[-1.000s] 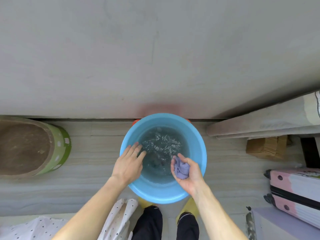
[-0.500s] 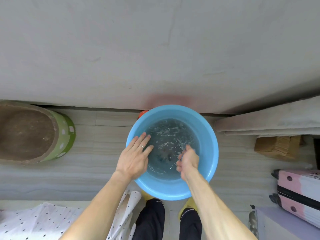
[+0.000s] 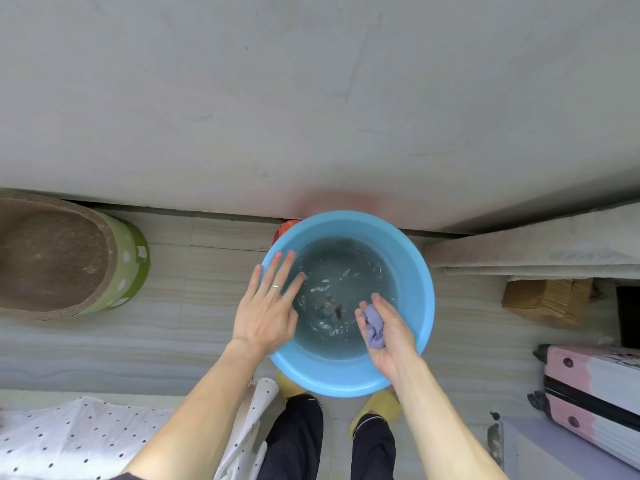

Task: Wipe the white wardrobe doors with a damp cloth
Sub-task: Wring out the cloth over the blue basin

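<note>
Both bare forearms rise from the lower edge of the frame and lean toward each other near the centre. The left hand is flat, palm down, with its fingers straight and fanned toward the upper right and a ring on one finger. The right hand, just right of centre, has fingers and thumb curled round a bunched lilac cloth. The two hands are apart.

Single wide-angle view from the head, facing forward and steeply down, close over blue basin on the floor at centre, white wardrobe front filling the upper half, own legs at bottom edge
</note>
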Available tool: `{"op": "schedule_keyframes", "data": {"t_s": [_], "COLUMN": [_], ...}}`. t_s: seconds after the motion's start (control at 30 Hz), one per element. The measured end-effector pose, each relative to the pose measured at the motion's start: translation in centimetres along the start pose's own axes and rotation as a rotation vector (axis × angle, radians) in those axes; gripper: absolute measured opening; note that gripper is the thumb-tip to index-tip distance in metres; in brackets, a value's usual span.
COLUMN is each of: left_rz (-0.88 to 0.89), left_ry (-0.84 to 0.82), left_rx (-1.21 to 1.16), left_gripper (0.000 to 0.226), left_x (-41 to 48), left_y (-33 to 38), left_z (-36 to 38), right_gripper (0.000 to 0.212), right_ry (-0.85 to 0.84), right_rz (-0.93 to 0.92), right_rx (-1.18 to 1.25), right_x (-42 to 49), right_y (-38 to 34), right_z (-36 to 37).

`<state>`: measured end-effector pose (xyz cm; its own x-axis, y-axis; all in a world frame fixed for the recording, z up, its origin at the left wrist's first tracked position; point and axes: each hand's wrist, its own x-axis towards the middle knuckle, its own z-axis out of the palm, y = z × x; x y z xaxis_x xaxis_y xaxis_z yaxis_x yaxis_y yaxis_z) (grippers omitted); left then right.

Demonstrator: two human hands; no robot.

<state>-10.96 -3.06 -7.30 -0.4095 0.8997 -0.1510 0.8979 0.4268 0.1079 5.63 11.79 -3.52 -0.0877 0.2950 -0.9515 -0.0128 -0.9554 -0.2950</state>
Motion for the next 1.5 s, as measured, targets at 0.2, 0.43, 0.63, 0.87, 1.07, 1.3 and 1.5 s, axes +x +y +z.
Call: {"op": "schedule_keyframes", "data": {"t_s": [0.2, 0.43, 0.63, 0.87, 1.07, 1.3, 1.5], "left_rz": [-0.04, -0.044, -0.026, -0.027, -0.031, -0.032, -0.039], "left_ry": [-0.022, 0.003, 0.016, 0.014, 0.011, 0.012, 0.026], "left_rx": [0.017, -0.048, -0.047, -0.041, -0.043, -0.046, -0.045], "left_gripper": [0.071, 0.07, 0.067, 0.068, 0.068, 0.07, 0.07], "left_x": [-0.1, -0.1, -0.2, -0.2, -0.2, -0.2, -0.3], "left_y": [0.2, 0.0, -0.2, -0.2, -0.2, -0.1, 0.0], "left_z": [0.1, 0.1, 0.4, 0.5, 0.6, 0.6, 0.5], "right_gripper": [0.026, 0.025, 0.018, 0.053, 0.032, 0.023, 0.021], "right_ry": [0.127, 0.05, 0.04, 0.134, 0.155, 0.17, 0.104], "right_rz": [-0.014, -0.086, -0.085, -0.037, -0.098, -0.158, -0.113], "right_rx": [-0.187, -0.098, -0.09, -0.309, -0.435, -0.535, -0.479], "right_x": [0.2, 0.3, 0.2, 0.4, 0.7, 1.7, 1.4], "right_y": [-0.1, 0.7, 1.0, 0.9, 1.0, 2.1, 2.3], "right_z": [1.1, 1.8, 1.6, 2.5, 3.9, 4.2, 3.9]}}
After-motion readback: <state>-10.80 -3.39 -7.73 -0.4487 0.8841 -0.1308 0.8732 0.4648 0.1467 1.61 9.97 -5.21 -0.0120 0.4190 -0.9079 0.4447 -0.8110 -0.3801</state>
